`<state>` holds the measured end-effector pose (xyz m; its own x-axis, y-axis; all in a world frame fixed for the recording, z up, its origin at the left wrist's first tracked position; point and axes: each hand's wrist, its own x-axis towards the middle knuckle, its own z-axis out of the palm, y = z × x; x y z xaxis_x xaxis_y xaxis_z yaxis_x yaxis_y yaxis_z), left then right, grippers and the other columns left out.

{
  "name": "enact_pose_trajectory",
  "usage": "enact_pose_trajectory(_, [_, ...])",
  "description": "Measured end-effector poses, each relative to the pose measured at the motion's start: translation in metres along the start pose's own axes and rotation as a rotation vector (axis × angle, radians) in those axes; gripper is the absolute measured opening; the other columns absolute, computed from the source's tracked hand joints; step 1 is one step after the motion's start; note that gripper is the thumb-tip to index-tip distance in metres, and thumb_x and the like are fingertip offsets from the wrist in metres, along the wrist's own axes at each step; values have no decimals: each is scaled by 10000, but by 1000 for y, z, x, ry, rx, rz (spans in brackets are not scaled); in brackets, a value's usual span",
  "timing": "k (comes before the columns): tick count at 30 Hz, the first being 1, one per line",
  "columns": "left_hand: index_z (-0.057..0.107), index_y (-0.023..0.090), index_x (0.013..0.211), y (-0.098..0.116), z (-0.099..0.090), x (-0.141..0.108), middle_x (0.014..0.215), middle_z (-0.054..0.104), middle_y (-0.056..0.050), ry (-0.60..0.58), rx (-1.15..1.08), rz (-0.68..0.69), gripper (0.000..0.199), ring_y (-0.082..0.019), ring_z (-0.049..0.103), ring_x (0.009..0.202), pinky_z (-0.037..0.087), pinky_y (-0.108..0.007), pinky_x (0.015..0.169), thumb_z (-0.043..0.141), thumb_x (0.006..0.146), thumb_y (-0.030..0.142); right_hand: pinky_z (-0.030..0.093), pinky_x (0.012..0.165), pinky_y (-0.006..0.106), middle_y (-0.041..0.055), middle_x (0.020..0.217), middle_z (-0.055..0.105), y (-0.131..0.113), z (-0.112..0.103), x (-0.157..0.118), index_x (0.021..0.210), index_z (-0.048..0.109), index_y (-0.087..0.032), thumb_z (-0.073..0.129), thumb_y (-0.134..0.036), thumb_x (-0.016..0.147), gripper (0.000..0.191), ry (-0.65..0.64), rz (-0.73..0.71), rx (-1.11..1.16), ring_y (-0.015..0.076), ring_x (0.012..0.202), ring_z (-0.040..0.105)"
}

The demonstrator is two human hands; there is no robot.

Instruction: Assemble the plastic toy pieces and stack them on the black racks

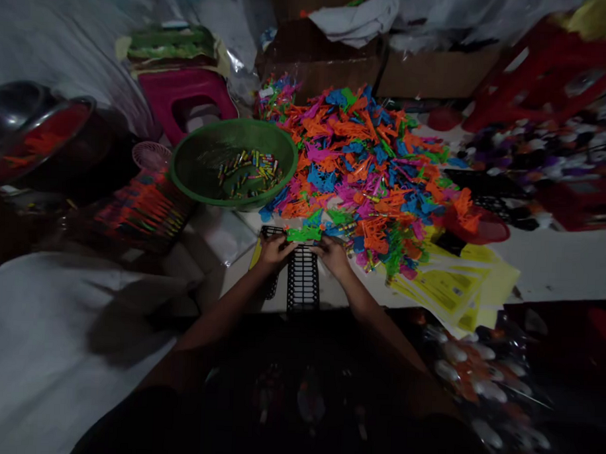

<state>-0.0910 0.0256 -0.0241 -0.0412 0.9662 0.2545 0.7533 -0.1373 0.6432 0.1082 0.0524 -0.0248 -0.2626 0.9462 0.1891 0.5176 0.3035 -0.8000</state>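
Observation:
My left hand point(275, 249) and my right hand point(334, 254) face each other near the front of the table. Between them is a bright green plastic toy piece point(304, 235), with the fingers of each hand closed at one end of it. Small orange spots show at its ends. Just below it lies a long black rack with slots point(304, 280), and a second black rack point(270, 289) lies partly under my left hand. Behind my hands spreads a big heap of orange, blue, green and pink plastic toy pieces point(353, 139).
A green basin point(182, 190) of small striped cylinders stands left of the heap. Yellow printed sheets point(447, 282) and a red bowl point(496, 230) are to the right. A person in a white shirt point(56, 324) sits close on my left. Cardboard boxes point(432, 72) stand behind.

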Motion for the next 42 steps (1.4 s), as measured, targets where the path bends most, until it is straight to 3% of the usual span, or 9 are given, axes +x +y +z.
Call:
enact_pose_trajectory(4, [657, 235, 770, 3, -3, 1, 854, 678, -29, -101, 70, 7, 106, -225, 586, 923, 161, -531, 1028, 581, 755, 306, 453, 680, 301, 24, 647, 624, 3, 6, 3, 600, 556, -208, 554, -351, 759, 214, -12, -14, -90, 181, 686, 568])
enact_pose_trajectory(11, [657, 264, 852, -5, -3, -1, 916, 680, -16, -83, 73, 100, 126, -178, 581, 947, 160, -469, 1060, 556, 789, 304, 447, 763, 335, 66, 842, 650, 8, 9, 3, 785, 593, -202, 536, -277, 757, 98, -19, -71, -163, 217, 836, 577])
enact_pose_trajectory(17, [654, 265, 889, -4, -5, 3, 905, 678, -25, -127, 94, 136, 163, -177, 585, 932, 161, -484, 1047, 550, 791, 344, 442, 591, 276, 15, 654, 608, 8, 5, 8, 729, 568, -212, 553, -358, 742, 148, -85, -19, -116, 164, 617, 553])
enact_pose_trajectory(22, [656, 251, 772, -5, -9, 12, 804, 675, -23, -142, 60, 137, 152, -205, 590, 910, 214, -464, 1031, 646, 704, 387, 440, 617, 291, 28, 658, 597, 5, 3, 15, 628, 546, -208, 556, -400, 747, 226, -51, -20, -83, 170, 641, 544])
enact_pose_trajectory(29, [644, 251, 727, -3, -12, 13, 716, 661, 16, -168, 30, 156, 67, -160, 612, 764, 127, -449, 1086, 621, 738, 312, 447, 690, 310, 46, 729, 632, 6, 1, 17, 649, 590, -200, 542, -341, 770, 193, -92, -48, -111, 188, 714, 576])
enact_pose_trajectory(36, [593, 233, 578, -5, -10, 10, 617, 622, 20, -169, 59, 145, 176, -153, 595, 684, 209, -417, 1065, 626, 729, 319, 455, 727, 316, 49, 788, 654, 7, -1, 18, 670, 607, -210, 558, -315, 767, 151, -126, -77, -100, 192, 759, 588])
enact_pose_trajectory(42, [565, 221, 546, -2, -6, 5, 598, 625, 22, -54, 59, 129, 226, -148, 593, 658, 252, -413, 1045, 624, 728, 341, 455, 725, 318, 41, 765, 646, 7, 1, 16, 660, 601, -217, 550, -323, 767, 159, -97, -82, -105, 193, 754, 579])
